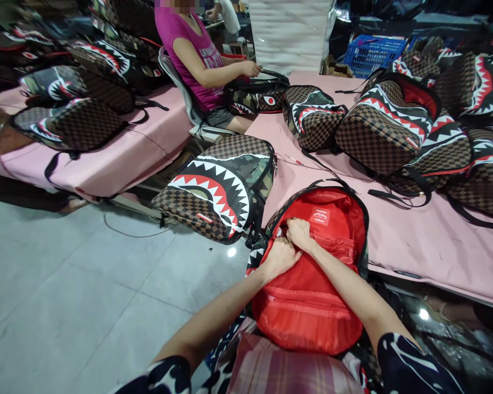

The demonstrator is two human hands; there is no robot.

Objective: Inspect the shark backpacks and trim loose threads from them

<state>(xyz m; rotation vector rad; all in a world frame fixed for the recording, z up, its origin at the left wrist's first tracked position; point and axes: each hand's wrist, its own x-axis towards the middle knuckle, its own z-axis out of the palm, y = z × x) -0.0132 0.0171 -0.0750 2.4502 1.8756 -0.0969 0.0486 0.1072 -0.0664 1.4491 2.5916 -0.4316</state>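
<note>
An unzipped backpack with a red lining rests on my lap and leans on the edge of the pink table. Both of my hands are inside its left part, close together. My left hand has its fingers curled at the lining near the left side. Just above it, my right hand is closed too, with bent fingers at the same spot. What they pinch is hidden by the fingers. A red label sits on the lining right of my right hand. Zipped pockets cross the lining.
A checkered backpack with shark teeth overhangs the table edge at left. More such backpacks are piled on the pink table at right. Across from me a seated person handles another backpack. A blue crate stands behind.
</note>
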